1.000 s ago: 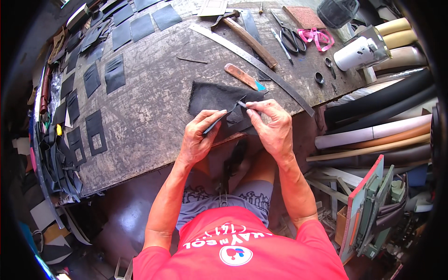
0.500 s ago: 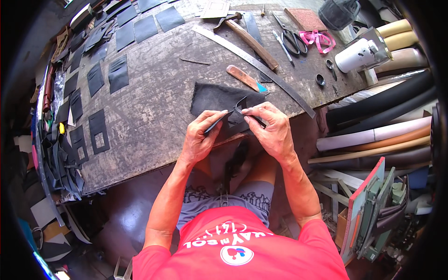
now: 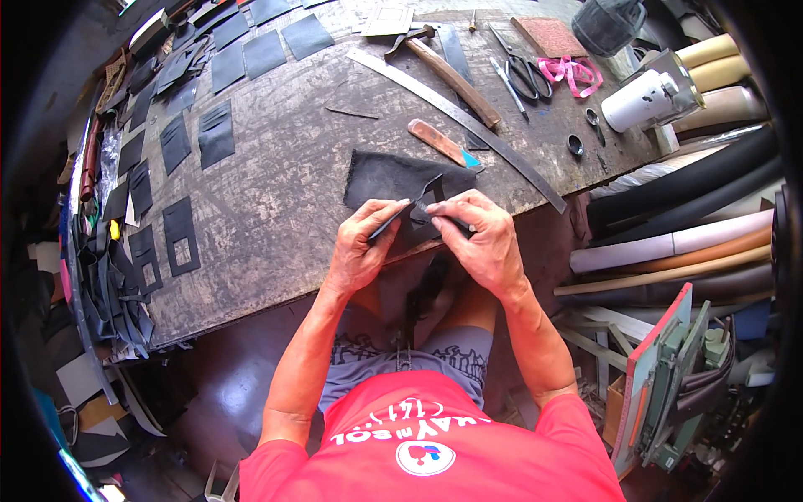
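Note:
A dark leather piece lies at the near edge of the worn wooden workbench. My left hand pinches a thin dark strip that rises off the piece. My right hand grips the leather's near edge beside it, fingers closed on a small dark part. Both hands touch the same piece, close together. What lies under my right fingers is hidden.
A long metal ruler, a wooden-handled hammer, a wooden-handled knife, scissors and a pink ribbon lie behind. Cut black leather pieces cover the left. A white cylinder and material rolls stand right.
Both hands stay on the leather piece with only slight shifts of the fingers; the thin strip stays pinched in my left hand.

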`<state>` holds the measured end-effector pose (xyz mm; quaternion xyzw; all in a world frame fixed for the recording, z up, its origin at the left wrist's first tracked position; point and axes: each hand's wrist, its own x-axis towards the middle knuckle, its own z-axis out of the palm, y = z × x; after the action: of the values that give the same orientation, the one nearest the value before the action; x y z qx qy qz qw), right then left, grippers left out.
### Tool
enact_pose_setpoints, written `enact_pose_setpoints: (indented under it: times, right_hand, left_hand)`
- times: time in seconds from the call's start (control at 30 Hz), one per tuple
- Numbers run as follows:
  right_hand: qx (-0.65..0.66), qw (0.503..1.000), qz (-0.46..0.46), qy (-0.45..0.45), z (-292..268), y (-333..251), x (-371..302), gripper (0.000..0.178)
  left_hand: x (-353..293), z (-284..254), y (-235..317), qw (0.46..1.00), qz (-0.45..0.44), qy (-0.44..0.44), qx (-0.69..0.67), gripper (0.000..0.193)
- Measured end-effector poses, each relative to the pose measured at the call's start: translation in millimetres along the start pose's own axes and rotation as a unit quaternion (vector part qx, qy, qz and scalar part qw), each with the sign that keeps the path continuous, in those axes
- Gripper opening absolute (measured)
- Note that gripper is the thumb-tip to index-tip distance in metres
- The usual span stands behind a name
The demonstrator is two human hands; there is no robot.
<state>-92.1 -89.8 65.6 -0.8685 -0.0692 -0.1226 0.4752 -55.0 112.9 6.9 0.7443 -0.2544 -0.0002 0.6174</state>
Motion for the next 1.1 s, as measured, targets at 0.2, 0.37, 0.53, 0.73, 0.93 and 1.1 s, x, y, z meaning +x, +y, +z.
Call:
enact_pose_setpoints:
  times: [0.2, 0.37, 0.53, 0.73, 0.93, 1.1]
  right_hand:
    - [-0.024, 0.999, 0.009, 0.039, -2, 7, 11, 0.015]
    - [-0.091, 0.989, 0.051, 0.105, -6, 25, 14, 0.014]
    - [-0.083, 0.970, 0.109, 0.200, -58, 48, 7, 0.014]
    - [-0.262, 0.920, 0.127, 0.261, -178, 148, 11, 0.017]
    - [-0.364, 0.917, 0.093, 0.135, -197, 194, 34, 0.017]
    - [-0.327, 0.926, 0.125, 0.143, -197, 176, 42, 0.017]
  left_hand:
    - [0, -1, 1, 1.000, -0.003, -0.001, 0.005, 0.030]
    - [-1, 0, -2, 1.000, 0.002, 0.004, 0.023, 0.031]
    - [-2, -1, 2, 0.997, 0.007, 0.028, 0.075, 0.033]
    - [-8, 9, 1, 0.988, -0.010, 0.115, 0.099, 0.034]
    - [-12, 3, 2, 0.971, -0.185, 0.120, -0.092, 0.023]
    - [-17, 6, 9, 0.981, -0.112, 0.148, 0.060, 0.025]
